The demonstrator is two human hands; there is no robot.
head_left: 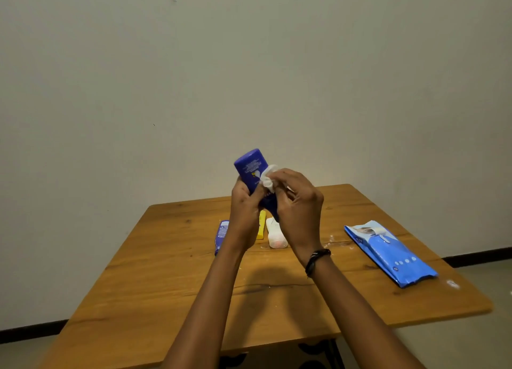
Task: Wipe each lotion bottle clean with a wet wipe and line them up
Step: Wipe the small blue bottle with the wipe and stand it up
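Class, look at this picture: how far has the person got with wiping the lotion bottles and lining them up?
Possibly done: three bottles, blue, yellow and white, lie side by side on the table, though their cleanliness cannot be judged. In hand: the left hand holds a dark blue bottle up while the right hand rubs it with a white wet wipe. Left: finish it and add it to the row.

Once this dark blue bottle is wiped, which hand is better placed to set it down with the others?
Left, probably. The left hand already grips the dark blue bottle and hangs above the bottles lying on the table; the right hand holds the wipe.
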